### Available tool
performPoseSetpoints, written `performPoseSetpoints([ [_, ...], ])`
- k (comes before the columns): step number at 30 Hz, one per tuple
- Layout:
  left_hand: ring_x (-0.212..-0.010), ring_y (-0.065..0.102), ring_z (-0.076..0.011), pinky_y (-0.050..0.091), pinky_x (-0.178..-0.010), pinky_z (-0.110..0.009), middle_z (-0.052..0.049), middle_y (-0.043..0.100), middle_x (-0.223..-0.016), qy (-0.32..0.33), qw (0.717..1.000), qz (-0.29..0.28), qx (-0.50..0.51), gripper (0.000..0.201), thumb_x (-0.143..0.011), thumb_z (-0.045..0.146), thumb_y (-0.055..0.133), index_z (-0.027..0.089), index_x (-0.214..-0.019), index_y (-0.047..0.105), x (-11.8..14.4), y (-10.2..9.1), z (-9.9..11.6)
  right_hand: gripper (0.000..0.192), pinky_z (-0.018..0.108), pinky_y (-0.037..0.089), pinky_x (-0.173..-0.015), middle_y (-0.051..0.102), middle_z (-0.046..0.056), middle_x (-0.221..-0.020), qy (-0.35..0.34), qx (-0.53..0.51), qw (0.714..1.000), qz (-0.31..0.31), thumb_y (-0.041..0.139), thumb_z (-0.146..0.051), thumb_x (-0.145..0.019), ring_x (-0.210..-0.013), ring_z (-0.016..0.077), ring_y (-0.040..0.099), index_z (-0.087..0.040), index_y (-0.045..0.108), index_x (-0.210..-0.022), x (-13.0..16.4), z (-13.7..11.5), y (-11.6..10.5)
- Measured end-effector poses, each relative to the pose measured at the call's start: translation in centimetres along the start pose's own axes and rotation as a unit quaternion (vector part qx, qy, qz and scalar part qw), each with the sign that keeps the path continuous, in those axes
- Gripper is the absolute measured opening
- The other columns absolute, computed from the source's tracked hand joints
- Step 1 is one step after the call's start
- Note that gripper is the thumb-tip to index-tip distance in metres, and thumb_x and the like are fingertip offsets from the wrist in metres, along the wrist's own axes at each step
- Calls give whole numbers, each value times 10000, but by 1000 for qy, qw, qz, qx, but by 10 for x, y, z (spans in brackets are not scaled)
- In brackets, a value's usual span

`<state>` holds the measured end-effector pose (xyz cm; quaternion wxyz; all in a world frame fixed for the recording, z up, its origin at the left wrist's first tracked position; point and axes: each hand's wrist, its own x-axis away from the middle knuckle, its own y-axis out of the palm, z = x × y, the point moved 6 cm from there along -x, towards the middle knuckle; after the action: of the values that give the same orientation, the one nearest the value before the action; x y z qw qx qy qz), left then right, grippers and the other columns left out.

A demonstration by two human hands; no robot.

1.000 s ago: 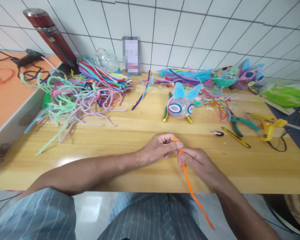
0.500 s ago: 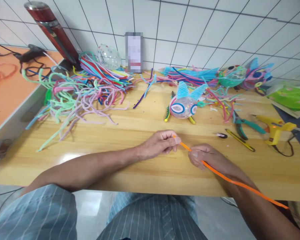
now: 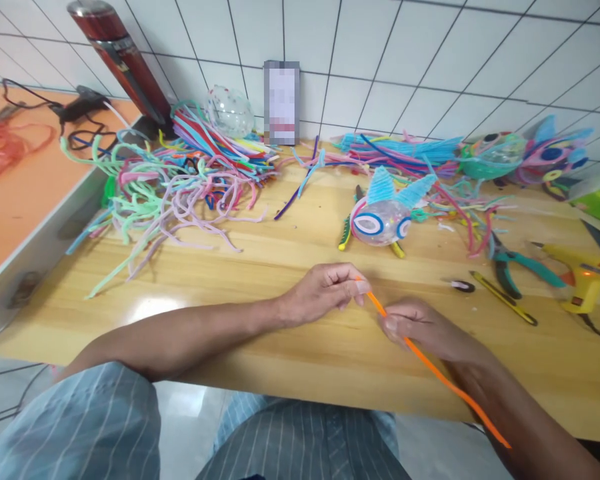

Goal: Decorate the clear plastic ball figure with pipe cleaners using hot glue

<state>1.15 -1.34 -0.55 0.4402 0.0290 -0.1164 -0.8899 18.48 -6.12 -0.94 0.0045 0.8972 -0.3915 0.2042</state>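
left hand (image 3: 325,292) and right hand (image 3: 420,328) pinching orange pipe cleaner (image 3: 430,368), apparently above wooden table (image 3: 260,267)

Left forearm bare, angled from lower left toward centre, striped sleeve at the upper arm. Left hand (image 3: 325,291) knuckles up, thumb and forefinger pinched together at the tips. Right hand (image 3: 423,327) just beside it, fingers curled shut, thumb forward. Right forearm runs off lower right. Hands near, not touching.

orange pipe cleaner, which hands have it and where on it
Both hands hold the orange pipe cleaner: the left hand pinches its top end, the right hand grips just below, and the long rest trails free.
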Motion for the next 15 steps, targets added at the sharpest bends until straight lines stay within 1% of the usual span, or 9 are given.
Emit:
performPoseSetpoints([
  [2, -541, 469, -62, 386, -532, -212, 17, 647, -714, 19, 998, 57, 27, 522, -850, 670, 749, 158, -836, 651, -6, -13, 5, 646, 262, 293, -504, 489, -33, -531, -21, 31, 999, -22, 553, -728, -963, -504, 108, 387, -210, 547, -577, 1, -3, 2],
  [3, -523, 450, -56, 370, -522, -206, 37, 612, -672, 34, 993, 104, 40, 529, -824, 673, 775, 165, -805, 630, -8, -21, 7, 646, 259, 292, -505, 482, -36, -531, -31, 36, 999, -24, 542, -723, -972, -503, 106, 386, -210, 544, -578, 2, -5, 3],
  [4, -520, 442, -52, 369, -528, -206, 42, 604, -666, 32, 991, 123, 42, 523, -821, 662, 788, 165, -799, 627, -10, -24, 6, 648, 257, 295, -506, 487, -36, -536, -39, 34, 998, -20, 533, -726, -978, -505, 106, 394, -211, 546, -584, 3, -6, 3],
  [5, -509, 443, -52, 363, -521, -209, 42, 604, -659, 23, 991, 125, 42, 522, -821, 654, 798, 166, -783, 618, -12, -24, 3, 651, 256, 302, -508, 501, -33, -547, -45, 25, 999, -9, 524, -736, -980, -512, 108, 406, -212, 551, -593, 4, -7, 3],
  [7, -499, 459, -58, 358, -512, -216, 31, 606, -639, -19, 995, 88, 36, 545, -817, 668, 802, 155, -763, 624, -14, -16, -6, 657, 257, 326, -521, 537, -23, -575, -50, -3, 999, 18, 513, -760, -976, -531, 114, 435, -214, 566, -615, 5, -7, 2],
  [10, -502, 486, -78, 354, -504, -234, -9, 653, -696, -53, 996, 34, 71, 598, -858, 734, 702, 137, -849, 668, -9, -3, -15, 636, 264, 357, -550, 560, -21, -597, -51, -43, 997, 33, 535, -750, -975, -547, 117, 461, -211, 582, -642, 6, -3, 1],
  [12, -519, 503, -91, 359, -507, -244, -28, 679, -763, -42, 994, 10, 96, 590, -900, 725, 633, 137, -936, 674, -3, 2, -12, 618, 270, 361, -561, 554, -26, -594, -51, -69, 996, 34, 545, -727, -984, -546, 116, 463, -210, 583, -648, 6, 2, 2],
  [13, -537, 506, -91, 368, -519, -243, -29, 684, -798, -33, 995, 4, 90, 555, -912, 691, 635, 141, -977, 669, -1, 3, -9, 613, 273, 361, -564, 551, -27, -590, -52, -80, 995, 34, 547, -718, -988, -544, 116, 461, -210, 581, -646, 6, 4, 2],
  [15, -585, 497, -85, 390, -559, -234, -16, 675, -846, -11, 999, 1, 34, 446, -919, 586, 688, 152, -1017, 659, 3, 2, -2, 606, 282, 361, -568, 548, -26, -580, -54, -102, 993, 37, 560, -704, -988, -538, 118, 459, -211, 576, -636, 6, 8, 1],
])
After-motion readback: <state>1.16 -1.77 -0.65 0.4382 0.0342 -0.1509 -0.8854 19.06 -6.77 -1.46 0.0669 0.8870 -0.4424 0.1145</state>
